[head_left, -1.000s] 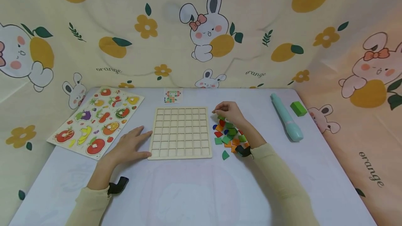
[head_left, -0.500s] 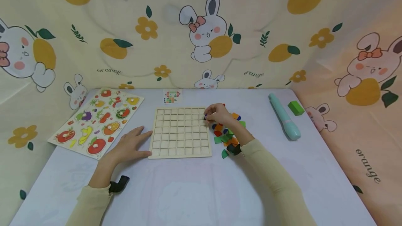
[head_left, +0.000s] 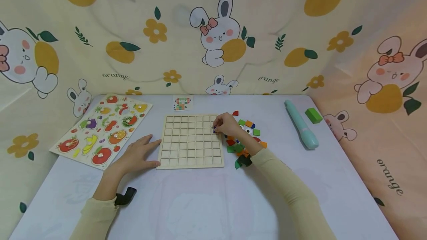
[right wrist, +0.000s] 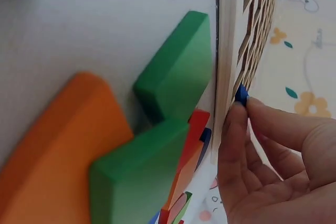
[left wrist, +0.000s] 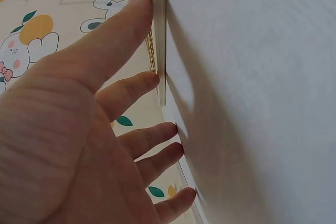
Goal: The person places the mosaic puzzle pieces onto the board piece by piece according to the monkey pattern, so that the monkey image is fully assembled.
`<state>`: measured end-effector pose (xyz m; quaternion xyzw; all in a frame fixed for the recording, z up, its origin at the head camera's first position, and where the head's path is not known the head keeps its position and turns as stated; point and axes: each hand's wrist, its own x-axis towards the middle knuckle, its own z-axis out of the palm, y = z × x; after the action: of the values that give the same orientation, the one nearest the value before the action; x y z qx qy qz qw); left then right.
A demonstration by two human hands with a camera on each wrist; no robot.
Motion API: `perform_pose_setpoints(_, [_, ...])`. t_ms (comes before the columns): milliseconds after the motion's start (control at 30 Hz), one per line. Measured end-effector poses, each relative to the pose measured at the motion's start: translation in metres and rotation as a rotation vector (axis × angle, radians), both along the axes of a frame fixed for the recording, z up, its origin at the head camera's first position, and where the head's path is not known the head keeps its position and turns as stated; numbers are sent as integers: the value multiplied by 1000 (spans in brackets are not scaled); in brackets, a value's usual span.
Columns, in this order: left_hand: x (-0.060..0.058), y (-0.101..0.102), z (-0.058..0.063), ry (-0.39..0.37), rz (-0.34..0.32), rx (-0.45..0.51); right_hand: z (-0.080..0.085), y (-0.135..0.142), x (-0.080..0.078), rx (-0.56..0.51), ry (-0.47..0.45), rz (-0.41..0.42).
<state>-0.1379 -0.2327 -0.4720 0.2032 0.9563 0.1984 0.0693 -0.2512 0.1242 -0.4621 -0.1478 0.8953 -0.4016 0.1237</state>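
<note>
A square wooden grid board (head_left: 190, 142) lies on the white table, its cells bare where they show. Between thumb and fingertips, my right hand (head_left: 228, 125) pinches a small blue piece (right wrist: 241, 94) at the board's right side, over the cells near the upper right. The fingers hide most of that piece. My left hand (head_left: 138, 155) is spread along the board's left edge, thumb (left wrist: 137, 4) and index fingertip touching it. Beneath the right wrist lies a loose pile of coloured pieces, including a green square (right wrist: 176, 61) and an orange one (right wrist: 63, 145).
A small printed pattern card (head_left: 182, 103) lies behind the board. To the left is a fruit picture board (head_left: 103, 129). A turquoise microphone-shaped object (head_left: 301, 125) and a green block (head_left: 313, 115) are at the right. Patterned cloth (head_left: 150, 55) hangs behind the table.
My right hand has moved left from the pile of pieces to the board's right side, carrying the blue piece. The left hand stays at the board's left edge.
</note>
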Motion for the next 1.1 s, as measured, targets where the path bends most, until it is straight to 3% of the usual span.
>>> perform_pose_setpoints(200, [-1, 0, -1, 0, -3, 7, 0, 0, -1, 104, 20, 27])
perform_pose_setpoints(733, [-2, -1, -5, -14, 3, 11, -1, -1, -3, 133, 5, 89])
perform_pose_setpoints(1100, [-1, -1, -4, -10, 7, 10, 2, 3, -5, 203, 62, 113])
